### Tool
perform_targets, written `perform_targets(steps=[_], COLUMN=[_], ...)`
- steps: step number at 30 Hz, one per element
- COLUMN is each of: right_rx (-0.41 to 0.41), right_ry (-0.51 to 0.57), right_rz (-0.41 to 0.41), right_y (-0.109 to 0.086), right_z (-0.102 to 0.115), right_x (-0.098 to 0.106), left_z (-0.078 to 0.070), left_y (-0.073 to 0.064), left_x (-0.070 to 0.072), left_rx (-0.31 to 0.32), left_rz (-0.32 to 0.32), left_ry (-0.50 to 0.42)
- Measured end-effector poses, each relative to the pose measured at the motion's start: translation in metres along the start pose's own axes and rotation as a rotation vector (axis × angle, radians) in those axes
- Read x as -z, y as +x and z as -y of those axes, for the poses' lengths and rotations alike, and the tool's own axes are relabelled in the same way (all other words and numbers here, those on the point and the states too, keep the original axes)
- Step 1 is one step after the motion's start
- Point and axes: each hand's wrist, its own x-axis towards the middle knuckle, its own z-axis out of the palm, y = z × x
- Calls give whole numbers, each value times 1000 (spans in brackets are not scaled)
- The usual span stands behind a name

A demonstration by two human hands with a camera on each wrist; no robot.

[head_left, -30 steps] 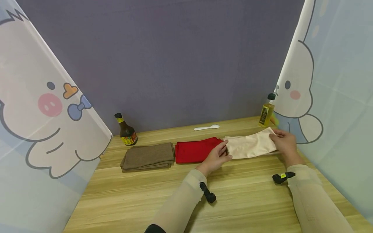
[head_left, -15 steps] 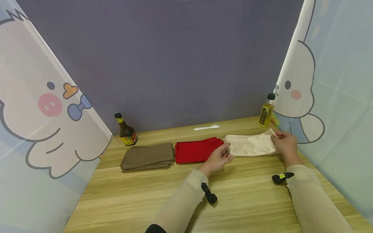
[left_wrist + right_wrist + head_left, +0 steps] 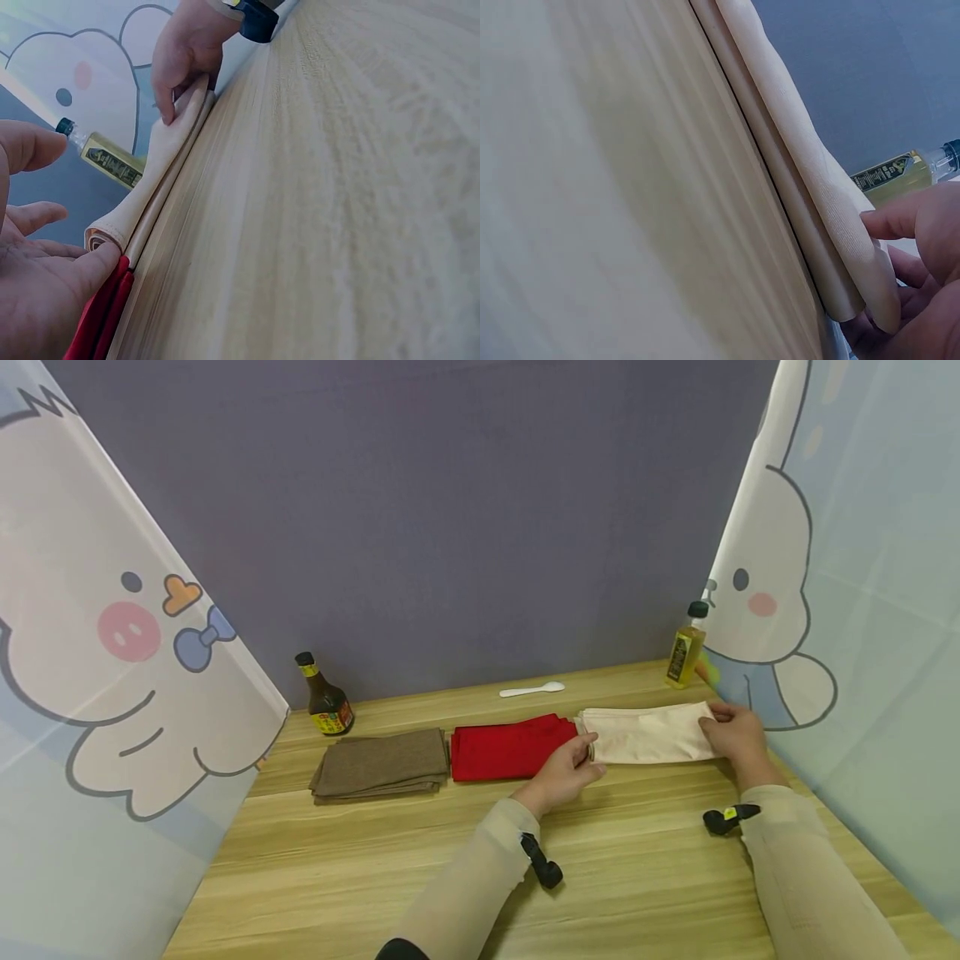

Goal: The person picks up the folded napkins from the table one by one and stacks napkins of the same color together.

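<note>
A folded cream cloth (image 3: pixel 648 735) lies on top of another light folded layer, at the right end of a row of cloths. My right hand (image 3: pixel 735 735) pinches its right end; in the right wrist view the thumb (image 3: pixel 892 221) is on one side and fingers are behind. My left hand (image 3: pixel 558 772) is at the cream cloth's left end, fingers loosely extended. One finger (image 3: pixel 97 266) touches the rolled edge in the left wrist view, with the thumb apart. Under and beside this hand is a folded red cloth (image 3: pixel 502 750), partly hidden by it.
A folded brown cloth (image 3: pixel 382 764) lies left of the red one. Behind stand a dark sauce bottle (image 3: pixel 328 702) and a yellow oil bottle (image 3: pixel 684 652). A white spoon (image 3: pixel 532 689) lies near the back wall (image 3: pixel 420 527). Printed side panels (image 3: pixel 885 610) flank the wooden table (image 3: pixel 337 877).
The cream cloth's right end has come down from a raised corner and lies flatter, still pinched by my right hand. My left hand has shifted slightly right.
</note>
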Motion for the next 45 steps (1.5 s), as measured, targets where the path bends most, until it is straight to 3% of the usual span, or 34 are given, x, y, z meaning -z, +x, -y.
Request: perform_targets(steps=[18,27,38,45], right_rx=[21,16,28,47], right_ry=[-22,-24,-38,-52], right_rz=[67,69,43,31], right_y=[0,0,-2,-5], right_z=[0,1,5,10], right_x=[1,0,3,4], left_z=[2,2,-3,-5], left_y=[0,-3,-9,-15], left_x=[0,0,10,20], left_rx=[36,46,-19,-55], left_rz=[0,-7,-68,-114], left_ry=[59,39,-39,-9])
